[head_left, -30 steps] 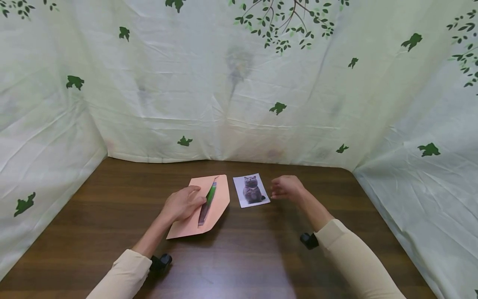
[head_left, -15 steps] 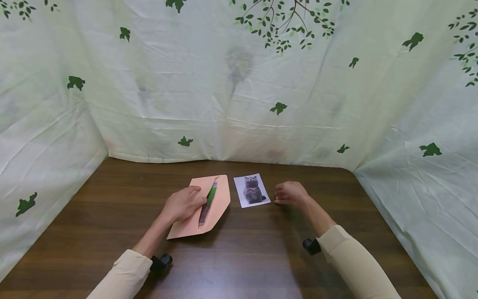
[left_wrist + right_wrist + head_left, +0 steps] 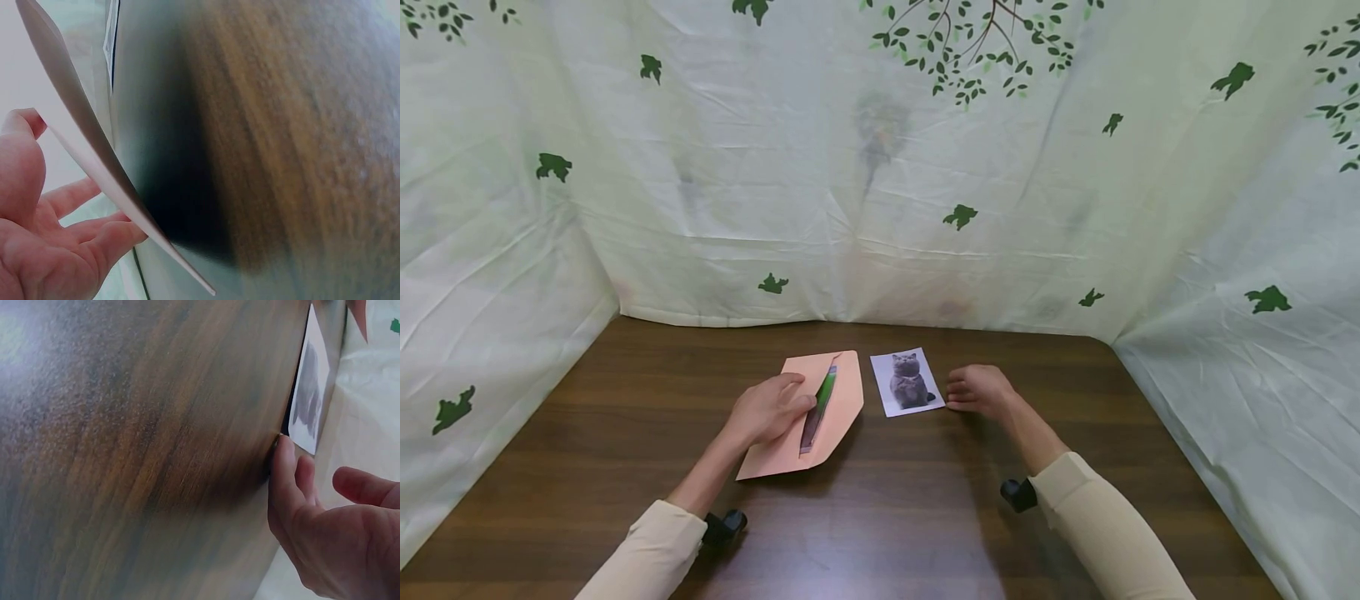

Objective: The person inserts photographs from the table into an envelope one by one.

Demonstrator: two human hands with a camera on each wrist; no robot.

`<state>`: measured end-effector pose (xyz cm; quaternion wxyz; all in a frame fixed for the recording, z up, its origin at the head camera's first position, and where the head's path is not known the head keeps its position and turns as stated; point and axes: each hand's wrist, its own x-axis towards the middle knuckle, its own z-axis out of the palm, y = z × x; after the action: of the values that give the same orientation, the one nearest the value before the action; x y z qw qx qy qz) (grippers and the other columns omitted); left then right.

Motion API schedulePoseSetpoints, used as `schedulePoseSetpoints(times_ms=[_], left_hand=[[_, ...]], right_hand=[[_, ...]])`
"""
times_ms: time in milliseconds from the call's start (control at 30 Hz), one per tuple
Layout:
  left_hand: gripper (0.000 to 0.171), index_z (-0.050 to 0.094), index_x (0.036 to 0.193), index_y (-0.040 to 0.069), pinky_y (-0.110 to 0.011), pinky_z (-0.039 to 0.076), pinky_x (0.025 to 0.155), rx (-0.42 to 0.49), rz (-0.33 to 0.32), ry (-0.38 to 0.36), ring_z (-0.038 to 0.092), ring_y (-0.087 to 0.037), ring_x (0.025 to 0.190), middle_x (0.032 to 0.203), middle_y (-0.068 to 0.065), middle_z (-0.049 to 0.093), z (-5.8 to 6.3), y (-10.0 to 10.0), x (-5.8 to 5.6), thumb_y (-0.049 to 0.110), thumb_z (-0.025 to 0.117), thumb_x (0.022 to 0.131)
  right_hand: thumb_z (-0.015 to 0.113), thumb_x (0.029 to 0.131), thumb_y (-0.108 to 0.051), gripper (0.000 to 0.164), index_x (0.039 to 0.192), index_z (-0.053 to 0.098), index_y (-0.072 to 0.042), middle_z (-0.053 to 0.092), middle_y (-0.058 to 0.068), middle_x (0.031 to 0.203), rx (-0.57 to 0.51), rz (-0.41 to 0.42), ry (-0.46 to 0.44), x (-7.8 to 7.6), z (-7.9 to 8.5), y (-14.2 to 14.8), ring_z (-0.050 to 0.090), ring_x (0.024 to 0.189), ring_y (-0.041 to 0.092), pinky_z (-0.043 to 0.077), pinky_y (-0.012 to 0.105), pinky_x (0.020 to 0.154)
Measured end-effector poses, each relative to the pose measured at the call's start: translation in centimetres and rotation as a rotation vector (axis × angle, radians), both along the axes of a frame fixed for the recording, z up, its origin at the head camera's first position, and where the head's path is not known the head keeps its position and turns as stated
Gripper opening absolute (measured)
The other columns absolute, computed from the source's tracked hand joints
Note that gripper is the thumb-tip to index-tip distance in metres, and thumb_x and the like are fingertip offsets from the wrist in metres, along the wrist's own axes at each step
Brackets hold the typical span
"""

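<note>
My left hand point(image 3: 771, 408) holds a pink envelope point(image 3: 842, 408) tilted above the table. Its thumb lies at the slit and its other fingers are behind the paper. Through the slit a green and dark insert point(image 3: 817, 410) shows; its kind is unclear. In the left wrist view the envelope point(image 3: 94, 147) stands edge-on between thumb and fingers. To the right, a white photo card point(image 3: 880, 385) with a grey cat lies on the table. My right hand point(image 3: 981, 390) is at its lower right corner. In the right wrist view a fingertip meets the card point(image 3: 317, 381), the thumb well apart.
The brown wooden table point(image 3: 880, 533) runs back to a pale cloth point(image 3: 790, 192) printed with green leaves, which hangs behind and at both sides. A dark wrist camera point(image 3: 724, 527) sits on the left wrist, and another camera point(image 3: 1018, 495) on the right.
My right hand drew back slightly from the card and down, then came left again to its corner. The left hand and envelope have stayed in place.
</note>
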<state>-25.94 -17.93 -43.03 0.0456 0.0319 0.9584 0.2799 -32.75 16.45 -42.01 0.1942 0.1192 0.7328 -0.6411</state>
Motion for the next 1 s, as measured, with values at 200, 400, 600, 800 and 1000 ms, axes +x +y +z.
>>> schedulePoseSetpoints(times_ms=[200,400,600,800,1000], left_hand=[[0.058,0.054,0.145,0.007,-0.061,0.039,0.109,0.001,0.003,0.003,0.048,-0.047,0.137,0.149,-0.021,0.053,0.1,0.0,0.1,0.041,0.052,0.099],[0.059,0.053,0.146,0.006,-0.061,0.038,0.110,-0.002,0.002,0.000,0.047,-0.047,0.138,0.149,-0.022,0.053,0.0,0.0,0.0,0.041,0.052,0.098],[0.059,0.053,0.146,0.006,-0.061,0.038,0.110,-0.005,0.002,-0.004,0.047,-0.047,0.138,0.150,-0.022,0.052,0.0,-0.1,-0.1,0.042,0.052,0.099],[0.057,0.054,0.145,0.006,-0.061,0.039,0.108,-0.015,-0.004,0.006,0.048,-0.047,0.137,0.148,-0.022,0.053,0.0,-0.1,0.0,0.041,0.053,0.099],[0.058,0.054,0.145,0.007,-0.061,0.040,0.108,-0.019,-0.006,0.010,0.049,-0.046,0.137,0.148,-0.021,0.054,-0.1,-0.1,0.0,0.041,0.052,0.099]], right_hand=[[0.047,0.103,-0.010,0.047,0.145,0.045,0.011,0.052,0.033,0.140,0.005,-0.018,-0.020,-0.2,0.0,-0.2,0.062,0.102,0.029,0.058,0.040,0.094],[0.047,0.103,-0.009,0.048,0.146,0.044,0.011,0.052,0.031,0.139,-0.017,-0.035,-0.039,-0.4,-0.2,-0.3,0.060,0.103,0.029,0.057,0.041,0.096],[0.048,0.102,-0.008,0.048,0.146,0.042,0.012,0.050,0.029,0.135,-0.090,-0.055,-0.060,-0.5,-0.4,-0.7,0.059,0.109,0.034,0.056,0.043,0.099],[0.048,0.103,-0.008,0.047,0.145,0.043,0.012,0.050,0.029,0.135,-0.100,-0.055,-0.063,-0.4,-0.4,-1.1,0.058,0.110,0.036,0.055,0.045,0.100],[0.048,0.103,-0.009,0.046,0.145,0.045,0.010,0.050,0.028,0.136,-0.082,-0.062,-0.062,-0.6,-0.4,-1.3,0.057,0.108,0.033,0.054,0.045,0.101]])
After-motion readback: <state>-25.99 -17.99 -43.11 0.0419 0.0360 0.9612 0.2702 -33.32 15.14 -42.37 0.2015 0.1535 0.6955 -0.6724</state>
